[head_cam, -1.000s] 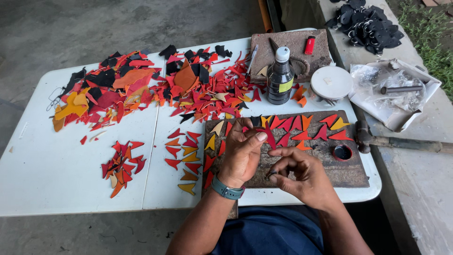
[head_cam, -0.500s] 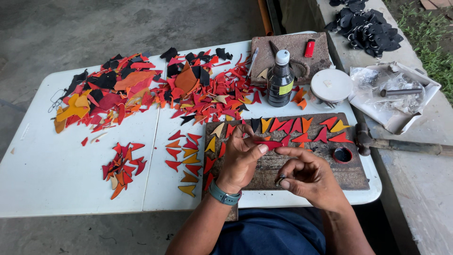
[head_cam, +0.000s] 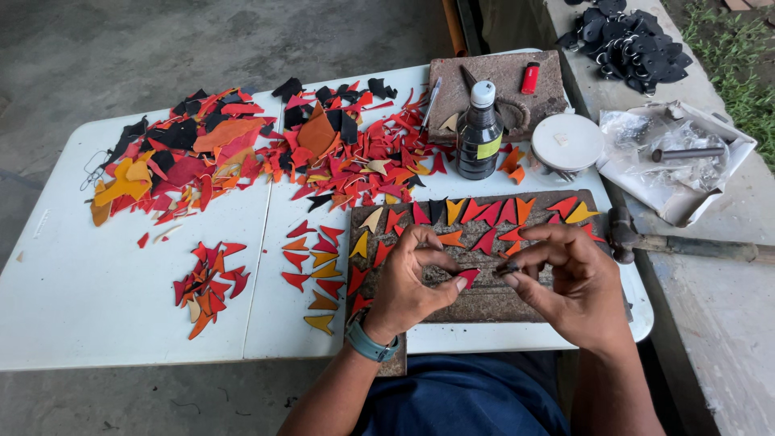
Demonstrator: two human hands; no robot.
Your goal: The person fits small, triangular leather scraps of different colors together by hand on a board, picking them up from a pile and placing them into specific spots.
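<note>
We see the left hand (head_cam: 408, 282) pinching a small red leather piece (head_cam: 468, 277) between thumb and fingertips, the piece sticking out toward the right hand (head_cam: 565, 282). That hand's fingers are drawn narrow, tips just beside the piece; they seem to grip something small and dark, though we cannot tell what. Both hands hover over the brown work board (head_cam: 492, 303), where red and yellow triangles (head_cam: 484, 214) lie in rows on the white table (head_cam: 97, 307).

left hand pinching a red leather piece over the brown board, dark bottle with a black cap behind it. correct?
Not quite: the dark bottle has a white cap, not black, as the head view shows. The rest holds: the left hand pinches a red leather piece over the brown board.
</note>
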